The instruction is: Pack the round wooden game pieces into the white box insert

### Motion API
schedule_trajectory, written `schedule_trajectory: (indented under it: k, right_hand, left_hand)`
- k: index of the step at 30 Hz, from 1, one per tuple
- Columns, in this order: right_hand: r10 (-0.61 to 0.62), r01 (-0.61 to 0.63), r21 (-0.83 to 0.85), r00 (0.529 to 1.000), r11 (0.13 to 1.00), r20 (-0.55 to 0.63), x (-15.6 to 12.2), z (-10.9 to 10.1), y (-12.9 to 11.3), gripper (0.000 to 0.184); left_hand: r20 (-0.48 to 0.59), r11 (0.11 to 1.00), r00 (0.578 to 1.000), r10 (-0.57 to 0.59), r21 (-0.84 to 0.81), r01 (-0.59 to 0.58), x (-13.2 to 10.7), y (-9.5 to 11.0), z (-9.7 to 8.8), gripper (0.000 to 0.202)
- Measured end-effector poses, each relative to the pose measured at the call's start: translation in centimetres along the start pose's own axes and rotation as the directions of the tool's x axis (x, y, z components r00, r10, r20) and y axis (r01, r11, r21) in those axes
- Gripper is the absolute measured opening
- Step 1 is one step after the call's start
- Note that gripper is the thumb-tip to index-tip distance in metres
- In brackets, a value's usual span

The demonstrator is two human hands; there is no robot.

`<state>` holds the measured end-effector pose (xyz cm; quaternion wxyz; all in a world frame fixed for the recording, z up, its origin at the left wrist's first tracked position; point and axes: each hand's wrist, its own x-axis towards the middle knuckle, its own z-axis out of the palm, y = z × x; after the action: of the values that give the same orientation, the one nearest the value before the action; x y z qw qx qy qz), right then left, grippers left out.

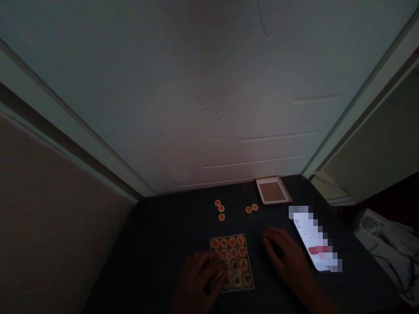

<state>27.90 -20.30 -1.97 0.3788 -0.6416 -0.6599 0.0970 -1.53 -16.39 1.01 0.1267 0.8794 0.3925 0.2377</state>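
A shallow square box (249,261) holds rows of round wooden Chinese chess pieces, red-marked ones (232,242) toward the back and black-marked ones (237,279) toward the front. Over the box's left side, my left hand (198,279) has its fingers bent and apart, fingertips at the pieces. It hides some of them, and no lifted piece shows in it. To the right of the box, my right hand (286,257) rests on the dark table, loosely curved, with a gap between thumb and forefinger and nothing visible in it.
Behind the box, three loose red-marked pieces (221,209) lie in a line, and two more (252,209) lie farther right. An upturned box lid (273,191) sits near the wall. A lit phone (312,240) lies right of my right hand. White items with cables (389,248) are beyond the table's right edge.
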Motion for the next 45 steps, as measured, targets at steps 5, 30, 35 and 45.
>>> schedule_trajectory:
  k: [5,30,35,45]
  right_hand:
    - [-0.06,0.071,-0.126,0.994,0.989,0.092,6.2,2.6,1.8,0.031]
    - [-0.167,0.172,-0.053,0.982,0.984,0.086,-3.5,3.4,-3.6,0.021]
    - [-0.331,0.362,-0.144,0.922,0.921,0.202,-3.7,3.0,-4.6,0.027]
    - [-0.391,0.428,-0.194,0.898,0.883,0.2,-3.6,4.4,-7.4,0.03]
  left_hand:
    - [-0.166,0.996,0.982,-0.085,0.017,0.089,-3.2,-2.5,-0.5,0.014]
    - [-0.193,0.961,0.95,-0.246,-0.176,0.213,-5.2,-2.4,1.0,0.015]
    - [-0.19,0.964,0.955,-0.226,-0.186,0.191,-4.8,-2.1,1.0,0.015]
    - [-0.149,0.965,0.965,-0.218,-0.18,0.19,-5.1,-1.4,0.9,0.015]
